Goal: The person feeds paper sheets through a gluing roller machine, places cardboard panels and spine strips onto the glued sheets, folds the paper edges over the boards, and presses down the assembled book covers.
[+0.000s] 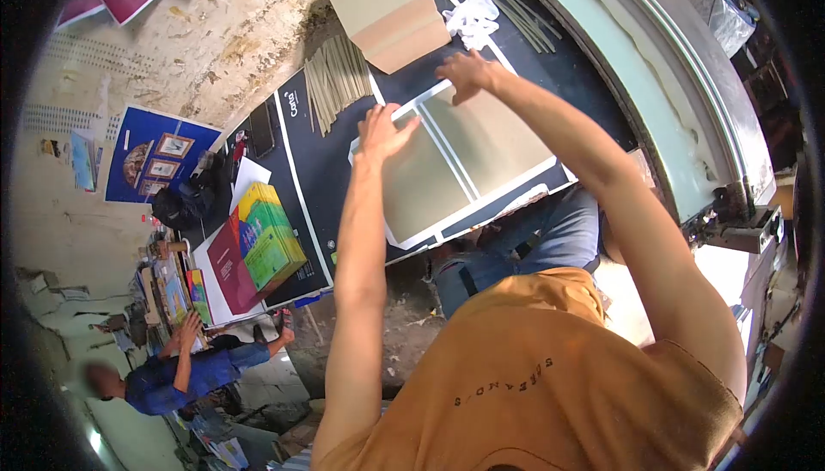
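Note:
Two grey-beige boards [421, 180] lie side by side on the dark table, with a narrow strip and white gaps between them and a white paper border [481, 204] around them. My left hand [387, 133] touches the far left part of the border, thumb stretched out and fingers apart. At the far edge, further right, my right hand [470, 74] rests with its fingers spread and bent. A white folded edge [421, 100] runs between my hands. Parts of the boards' far edge are hidden under the fingers.
Beyond my hands stand a stack of boards [395, 28], a pile of thin strips [337, 80] and a crumpled white cloth [473, 21]. Colourful books [271, 239] lie at the left. A large machine [653, 67] borders the right. Another person [185, 376] is at lower left.

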`<state>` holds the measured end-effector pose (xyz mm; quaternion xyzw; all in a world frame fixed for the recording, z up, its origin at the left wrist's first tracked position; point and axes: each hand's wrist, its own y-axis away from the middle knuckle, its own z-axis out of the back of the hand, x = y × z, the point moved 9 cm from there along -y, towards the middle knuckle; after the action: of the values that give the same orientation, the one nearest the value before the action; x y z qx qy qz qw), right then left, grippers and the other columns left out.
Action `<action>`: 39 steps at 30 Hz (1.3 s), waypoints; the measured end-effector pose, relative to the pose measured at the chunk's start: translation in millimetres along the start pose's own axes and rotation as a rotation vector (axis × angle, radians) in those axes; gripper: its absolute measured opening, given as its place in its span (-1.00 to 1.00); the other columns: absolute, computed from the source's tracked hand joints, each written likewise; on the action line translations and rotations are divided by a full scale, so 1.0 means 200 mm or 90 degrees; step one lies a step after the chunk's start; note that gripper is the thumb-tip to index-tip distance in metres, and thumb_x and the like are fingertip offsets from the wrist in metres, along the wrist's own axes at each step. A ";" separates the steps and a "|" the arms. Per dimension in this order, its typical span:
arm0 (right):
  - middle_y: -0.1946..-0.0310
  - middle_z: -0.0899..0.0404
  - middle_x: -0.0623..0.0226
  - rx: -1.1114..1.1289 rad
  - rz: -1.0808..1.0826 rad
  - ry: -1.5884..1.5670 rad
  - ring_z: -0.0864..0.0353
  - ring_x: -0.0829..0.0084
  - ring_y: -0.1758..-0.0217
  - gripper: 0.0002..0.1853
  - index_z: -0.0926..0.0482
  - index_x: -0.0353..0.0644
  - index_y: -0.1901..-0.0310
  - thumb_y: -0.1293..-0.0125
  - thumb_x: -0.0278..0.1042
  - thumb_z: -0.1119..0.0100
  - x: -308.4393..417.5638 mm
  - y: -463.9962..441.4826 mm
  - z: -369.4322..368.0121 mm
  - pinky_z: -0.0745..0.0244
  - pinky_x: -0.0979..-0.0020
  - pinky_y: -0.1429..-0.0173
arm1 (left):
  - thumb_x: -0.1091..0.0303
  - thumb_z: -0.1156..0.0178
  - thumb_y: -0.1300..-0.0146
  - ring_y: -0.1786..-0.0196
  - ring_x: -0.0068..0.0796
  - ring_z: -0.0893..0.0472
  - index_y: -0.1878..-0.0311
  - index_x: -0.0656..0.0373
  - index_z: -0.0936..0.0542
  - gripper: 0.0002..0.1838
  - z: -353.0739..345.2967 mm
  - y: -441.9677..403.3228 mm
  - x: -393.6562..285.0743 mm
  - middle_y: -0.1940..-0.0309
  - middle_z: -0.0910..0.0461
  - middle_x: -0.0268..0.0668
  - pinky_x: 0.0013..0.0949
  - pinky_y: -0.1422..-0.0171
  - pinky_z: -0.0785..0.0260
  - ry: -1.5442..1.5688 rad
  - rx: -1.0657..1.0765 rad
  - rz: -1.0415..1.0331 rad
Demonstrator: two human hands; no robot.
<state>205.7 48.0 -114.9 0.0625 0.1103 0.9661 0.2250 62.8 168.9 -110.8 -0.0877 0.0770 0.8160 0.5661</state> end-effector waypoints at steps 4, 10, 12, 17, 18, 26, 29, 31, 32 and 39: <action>-0.19 -0.49 0.14 -0.245 0.139 -0.024 -0.48 0.13 -0.31 -0.35 -0.45 -0.03 -0.40 -0.35 0.10 -0.19 0.27 0.14 -0.17 -0.41 -0.07 -0.26 | -0.06 -0.17 -0.39 -0.31 -0.10 -0.43 -0.30 0.15 -0.53 -0.42 -0.11 0.05 0.01 -0.16 -0.51 -0.11 0.06 -0.44 -0.17 0.009 -0.179 -0.026; -0.09 -0.49 0.24 -0.379 0.153 -0.067 -0.46 0.23 -0.20 -0.41 -0.52 -0.04 -0.36 -0.51 0.18 0.02 0.41 0.36 -0.12 -0.37 0.04 -0.19 | 0.13 -0.22 -0.35 -0.28 -0.13 -0.43 -0.31 0.16 -0.50 -0.48 -0.12 0.14 0.00 -0.13 -0.50 -0.15 0.04 -0.45 -0.13 0.007 -0.279 -0.068; -0.08 -0.49 0.26 -0.379 0.154 -0.065 -0.46 0.26 -0.20 -0.43 -0.54 -0.04 -0.34 -0.51 0.17 0.03 0.40 0.34 -0.14 -0.35 0.07 -0.20 | 0.17 -0.25 -0.31 -0.28 -0.14 -0.43 -0.30 0.16 -0.51 -0.48 -0.12 0.16 0.00 -0.13 -0.50 -0.16 0.03 -0.45 -0.14 0.002 -0.287 -0.075; -0.10 -0.48 0.28 -0.340 0.131 -0.061 -0.44 0.28 -0.24 -0.47 -0.56 0.04 -0.34 -0.52 0.14 0.02 0.40 0.32 -0.17 -0.35 0.08 -0.22 | 0.20 -0.23 -0.30 -0.28 -0.12 -0.43 -0.29 0.14 -0.51 -0.49 -0.11 0.15 0.00 -0.14 -0.50 -0.16 0.03 -0.44 -0.15 0.001 -0.292 -0.071; -0.10 -0.48 0.28 -0.341 0.132 -0.060 -0.44 0.28 -0.24 -0.48 -0.56 0.05 -0.34 -0.52 0.13 0.02 0.39 0.31 -0.17 -0.35 0.07 -0.22 | 0.20 -0.22 -0.31 -0.28 -0.11 -0.43 -0.30 0.14 -0.50 -0.49 -0.12 0.15 0.00 -0.14 -0.50 -0.16 0.04 -0.44 -0.15 0.000 -0.290 -0.072; -0.11 -0.48 0.28 -0.321 0.126 -0.093 -0.43 0.26 -0.26 -0.49 -0.57 0.08 -0.34 -0.53 0.11 0.02 0.38 0.31 -0.17 -0.36 0.05 -0.24 | 0.20 -0.24 -0.28 -0.29 -0.11 -0.44 -0.30 0.13 -0.50 -0.48 -0.12 0.14 0.00 -0.16 -0.51 -0.17 0.03 -0.42 -0.17 0.007 -0.293 -0.074; -0.12 -0.47 0.27 -0.306 0.121 -0.090 -0.42 0.26 -0.27 -0.46 -0.54 0.04 -0.37 -0.53 0.14 0.04 0.38 0.31 -0.17 -0.35 0.05 -0.26 | 0.20 -0.25 -0.27 -0.29 -0.12 -0.44 -0.29 0.13 -0.51 -0.48 -0.12 0.15 0.01 -0.15 -0.50 -0.17 0.03 -0.42 -0.17 0.009 -0.297 -0.076; -0.14 -0.47 0.26 -0.291 0.112 -0.080 -0.42 0.25 -0.28 -0.43 -0.51 0.01 -0.39 -0.54 0.15 0.06 0.38 0.31 -0.17 -0.35 0.05 -0.27 | 0.21 -0.27 -0.25 -0.28 -0.14 -0.44 -0.26 0.13 -0.53 -0.49 -0.12 0.14 0.01 -0.13 -0.50 -0.17 0.03 -0.43 -0.17 0.010 -0.304 -0.078; -0.15 -0.47 0.26 -0.293 0.110 -0.080 -0.42 0.25 -0.28 -0.42 -0.50 -0.01 -0.40 -0.54 0.16 0.07 0.39 0.31 -0.16 -0.35 0.05 -0.28 | 0.21 -0.27 -0.25 -0.28 -0.14 -0.44 -0.26 0.14 -0.53 -0.49 -0.12 0.14 0.01 -0.13 -0.50 -0.17 0.03 -0.43 -0.17 0.011 -0.306 -0.078; -0.18 -0.46 0.25 -0.291 0.104 -0.076 -0.41 0.24 -0.30 -0.41 -0.50 -0.04 -0.39 -0.54 0.17 0.06 0.39 0.31 -0.16 -0.35 0.05 -0.28 | 0.22 -0.26 -0.25 -0.28 -0.12 -0.44 -0.27 0.14 -0.53 -0.49 -0.11 0.15 0.00 -0.13 -0.51 -0.16 0.03 -0.43 -0.17 0.017 -0.298 -0.072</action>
<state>105.4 23.2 -124.6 0.0759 -0.1301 0.9755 0.1603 36.5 154.3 -132.1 -0.2315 -0.1117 0.7775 0.5739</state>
